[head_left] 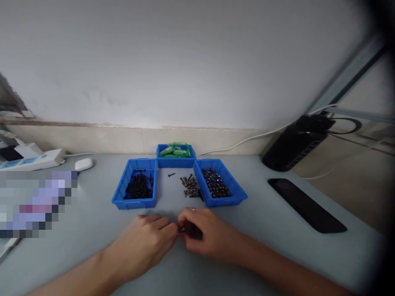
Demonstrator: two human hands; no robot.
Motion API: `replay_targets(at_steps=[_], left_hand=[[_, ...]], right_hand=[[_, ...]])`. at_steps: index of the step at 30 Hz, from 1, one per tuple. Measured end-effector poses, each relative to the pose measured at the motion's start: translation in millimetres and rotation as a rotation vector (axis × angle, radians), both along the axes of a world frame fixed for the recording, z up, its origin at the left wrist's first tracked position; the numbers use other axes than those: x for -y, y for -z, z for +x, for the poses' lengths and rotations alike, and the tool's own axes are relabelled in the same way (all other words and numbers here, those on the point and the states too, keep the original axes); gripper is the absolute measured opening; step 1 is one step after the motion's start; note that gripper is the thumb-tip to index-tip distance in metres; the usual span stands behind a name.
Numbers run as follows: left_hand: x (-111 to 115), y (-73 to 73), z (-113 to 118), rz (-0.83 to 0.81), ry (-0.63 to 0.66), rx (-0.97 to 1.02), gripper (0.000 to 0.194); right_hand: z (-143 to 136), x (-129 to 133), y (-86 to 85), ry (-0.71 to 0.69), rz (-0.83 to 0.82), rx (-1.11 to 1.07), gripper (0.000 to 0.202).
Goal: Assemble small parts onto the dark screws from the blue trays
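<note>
One fastener [182,230], near centre, pinched narrowly in right hand [210,233]; left hand [152,236] curled just beside, hold can't be told, perhaps steadying. Far left, dark screws [138,187]; far right, brassy pieces [218,187]: separate bins [135,204] likely keep kinds sorted.

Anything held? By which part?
A small metal piece, in the fingertip grip of the right hand; left hand close by. Which part is gripped can't be told.

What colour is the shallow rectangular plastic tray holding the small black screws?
Blue tray, best seen in the head view.
</note>
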State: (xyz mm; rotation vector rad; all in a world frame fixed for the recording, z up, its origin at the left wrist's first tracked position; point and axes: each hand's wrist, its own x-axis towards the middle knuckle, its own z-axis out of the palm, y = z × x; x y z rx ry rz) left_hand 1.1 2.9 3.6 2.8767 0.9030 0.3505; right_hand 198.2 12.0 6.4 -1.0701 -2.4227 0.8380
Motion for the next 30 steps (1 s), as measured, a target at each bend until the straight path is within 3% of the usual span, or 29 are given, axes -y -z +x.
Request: replay_targets(at_steps=[9,17,24,30], left_hand=[[-2.0,-0.7,-3.8,-0.065,-0.034,0.005,0.024],[2.1,-1.6,0.6,-0.038,0.052,-0.016,0.026],[-1.4,-2.5,-3.7,-0.095,0.019,-0.001,0.027],[-5.7,-2.9,-5.3,-0.09,-0.021,0.042,0.027]], right_hand=[[3.2,-2.9,-4.0,-0.063,-0.007,-0.005,0.014],[2.3,-0.3,-0.1,-0.071,0.028,0.02,0.008],[6.8,0.2,-6.2,-0.058,-0.063,0.038,0.017],[6.6,-1.9,-9.0,-0.108,0.023,0.093,0.014]])
